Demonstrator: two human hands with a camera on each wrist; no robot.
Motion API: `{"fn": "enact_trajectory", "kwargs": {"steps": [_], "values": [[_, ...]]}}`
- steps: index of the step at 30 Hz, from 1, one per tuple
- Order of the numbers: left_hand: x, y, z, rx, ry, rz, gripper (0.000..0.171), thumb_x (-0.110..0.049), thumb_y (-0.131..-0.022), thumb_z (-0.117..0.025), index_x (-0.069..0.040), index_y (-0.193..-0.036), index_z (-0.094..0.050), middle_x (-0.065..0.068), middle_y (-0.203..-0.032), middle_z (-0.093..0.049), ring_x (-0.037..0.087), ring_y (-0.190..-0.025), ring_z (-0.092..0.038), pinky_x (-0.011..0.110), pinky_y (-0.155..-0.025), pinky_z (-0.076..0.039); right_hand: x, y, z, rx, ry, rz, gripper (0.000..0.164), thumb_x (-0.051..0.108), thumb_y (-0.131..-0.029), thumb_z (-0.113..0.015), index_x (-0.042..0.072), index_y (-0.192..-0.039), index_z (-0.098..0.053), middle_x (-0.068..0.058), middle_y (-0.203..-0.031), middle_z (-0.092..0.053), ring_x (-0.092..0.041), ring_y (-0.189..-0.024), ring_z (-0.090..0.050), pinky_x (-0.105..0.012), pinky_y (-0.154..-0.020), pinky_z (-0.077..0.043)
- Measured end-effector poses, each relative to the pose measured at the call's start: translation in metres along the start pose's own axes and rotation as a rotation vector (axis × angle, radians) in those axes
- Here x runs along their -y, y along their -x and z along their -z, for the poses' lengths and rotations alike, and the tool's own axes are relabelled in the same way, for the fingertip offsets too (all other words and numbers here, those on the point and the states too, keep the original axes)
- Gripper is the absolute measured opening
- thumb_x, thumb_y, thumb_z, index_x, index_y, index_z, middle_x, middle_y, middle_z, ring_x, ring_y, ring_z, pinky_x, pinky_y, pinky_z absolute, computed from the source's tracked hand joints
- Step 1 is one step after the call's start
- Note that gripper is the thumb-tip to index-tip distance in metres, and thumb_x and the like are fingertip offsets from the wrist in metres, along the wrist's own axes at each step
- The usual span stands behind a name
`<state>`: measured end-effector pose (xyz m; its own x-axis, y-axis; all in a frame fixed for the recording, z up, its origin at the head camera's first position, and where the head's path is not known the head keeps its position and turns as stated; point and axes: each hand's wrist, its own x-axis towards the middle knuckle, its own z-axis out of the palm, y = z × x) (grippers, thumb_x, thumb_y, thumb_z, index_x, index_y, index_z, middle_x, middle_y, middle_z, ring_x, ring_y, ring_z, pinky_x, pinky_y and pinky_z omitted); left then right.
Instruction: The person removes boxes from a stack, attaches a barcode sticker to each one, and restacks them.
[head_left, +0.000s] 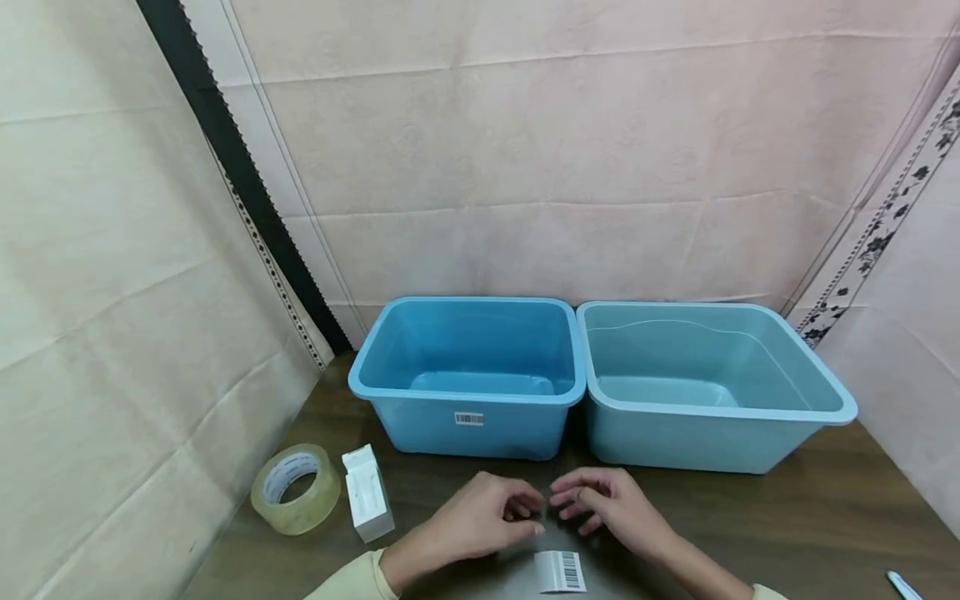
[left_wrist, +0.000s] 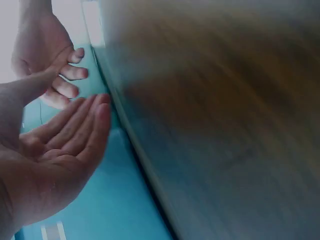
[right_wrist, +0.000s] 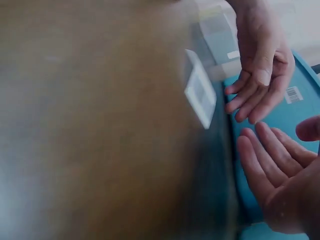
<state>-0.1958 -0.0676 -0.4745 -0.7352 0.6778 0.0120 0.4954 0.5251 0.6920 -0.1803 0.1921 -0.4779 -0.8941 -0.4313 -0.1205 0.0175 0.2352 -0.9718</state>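
My left hand (head_left: pixel 491 514) and right hand (head_left: pixel 609 506) face each other just above the dark wooden table, fingertips a small gap apart. Loosely bent fingers show on both, and I see nothing held between them. In the right wrist view, the left hand (right_wrist: pixel 265 65) has its fingers extended, pointing towards the right hand (right_wrist: pixel 280 185). A white barcode label (head_left: pixel 551 572) with a curled end lies on the table below the hands, nearer the front edge. Behind the hands stands a blue basin (head_left: pixel 427 429) with a barcode sticker (head_left: pixel 469 418) on its front wall.
Right of the blue basin, a paler teal basin (head_left: pixel 690 442) stands with its rim close against it. To the left lie a roll of clear tape (head_left: pixel 326 498) and a small white box (head_left: pixel 367 496). A light blue, slender object (head_left: pixel 903 585) is partly visible at bottom right.
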Motion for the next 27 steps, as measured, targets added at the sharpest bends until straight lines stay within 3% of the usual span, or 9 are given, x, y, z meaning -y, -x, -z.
{"fn": "enact_trajectory", "kwargs": {"steps": [5,9,14,19,23,27], "values": [[-0.009,-0.001,-0.015,0.085,-0.302,-0.071,0.048,-0.051,-0.088,-0.084,-0.026,-0.127,-0.072,-0.014,-0.118,-0.072,-0.003,-0.106,-0.063,0.021,-0.090,-0.055,-0.013,0.011,-0.004,-0.043,0.179,-0.026,0.025,0.022,-0.106,-0.062,0.006,-0.121,-0.074,-0.009,-0.111,-0.080,-0.019,-0.088,-0.074,-0.031,-0.066,-0.061],[-0.014,-0.003,-0.024,0.115,-0.426,-0.112,0.047,-0.053,-0.085,-0.086,-0.028,-0.123,-0.072,-0.014,-0.113,-0.066,-0.003,-0.100,-0.057,0.019,-0.086,-0.054,-0.018,0.017,-0.007,-0.045,0.310,-0.018,0.018,0.024,-0.102,-0.069,0.016,-0.116,-0.075,0.001,-0.106,-0.079,-0.010,-0.086,-0.070,-0.026,-0.067,-0.057],[-0.018,-0.006,-0.028,0.142,-0.465,-0.130,0.033,-0.052,-0.084,-0.087,-0.031,-0.105,-0.072,-0.017,-0.097,-0.060,-0.005,-0.084,-0.049,0.015,-0.072,-0.048,-0.020,0.023,-0.012,0.004,0.384,0.027,0.016,0.021,-0.097,-0.075,0.024,-0.113,-0.074,0.006,-0.104,-0.076,-0.002,-0.087,-0.066,-0.021,-0.073,-0.053],[-0.019,-0.007,-0.030,0.156,-0.459,-0.113,0.024,-0.047,-0.086,-0.087,-0.032,-0.089,-0.068,-0.020,-0.085,-0.058,-0.005,-0.075,-0.046,0.015,-0.063,-0.043,-0.019,0.024,-0.016,0.098,0.404,0.066,0.023,0.025,-0.093,-0.082,0.023,-0.114,-0.073,0.007,-0.101,-0.071,-0.001,-0.085,-0.061,-0.022,-0.073,-0.051],[-0.019,-0.007,-0.031,0.155,-0.461,-0.101,0.024,-0.044,-0.087,-0.086,-0.032,-0.082,-0.066,-0.021,-0.080,-0.056,-0.005,-0.071,-0.046,0.015,-0.062,-0.041,-0.017,0.024,-0.019,0.139,0.487,0.094,0.029,0.030,-0.087,-0.087,0.023,-0.110,-0.071,0.010,-0.099,-0.067,-0.001,-0.085,-0.056,-0.023,-0.073,-0.049],[-0.021,-0.005,-0.031,0.145,-0.460,-0.060,0.024,-0.043,-0.086,-0.088,-0.031,-0.086,-0.067,-0.019,-0.082,-0.057,-0.005,-0.071,-0.047,0.016,-0.062,-0.042,-0.016,0.022,-0.023,0.133,0.561,0.067,0.031,0.031,-0.084,-0.090,0.026,-0.106,-0.068,0.012,-0.094,-0.062,0.000,-0.082,-0.053,-0.023,-0.071,-0.046]]}}
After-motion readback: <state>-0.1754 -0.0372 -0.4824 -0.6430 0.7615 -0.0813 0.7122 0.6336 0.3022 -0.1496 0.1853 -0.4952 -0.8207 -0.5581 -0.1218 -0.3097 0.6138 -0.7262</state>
